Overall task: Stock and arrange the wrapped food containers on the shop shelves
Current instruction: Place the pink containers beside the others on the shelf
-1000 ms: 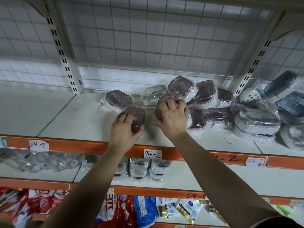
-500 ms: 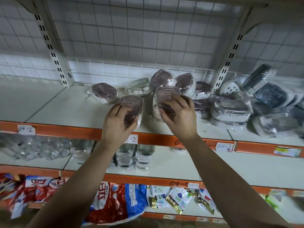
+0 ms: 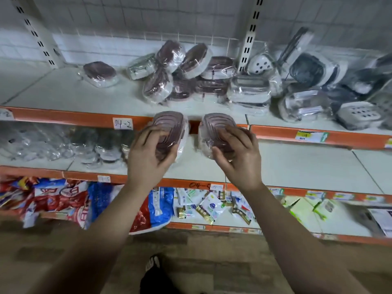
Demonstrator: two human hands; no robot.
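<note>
My left hand (image 3: 148, 153) grips a plastic-wrapped container with a mauve ribbed lid (image 3: 169, 126). My right hand (image 3: 237, 153) grips a second one of the same kind (image 3: 216, 126). Both are held in the air in front of the orange edge of the upper shelf (image 3: 84, 118), tilted with their lids toward me. On that white shelf behind lies a loose heap of wrapped mauve-lidded containers (image 3: 186, 81), and one container (image 3: 99, 74) sits apart to the left.
Wrapped grey and clear containers (image 3: 307, 85) pile up on the right of the upper shelf. The middle shelf (image 3: 297, 166) holds clear glassware (image 3: 53, 143) at the left. Bagged goods (image 3: 63, 200) fill the lowest shelf. A slotted upright (image 3: 249, 39) stands behind the heap.
Both hands have lifted a container each off the upper shelf and drawn them down and toward me, in front of the shelf edge. The view has tilted downward.
</note>
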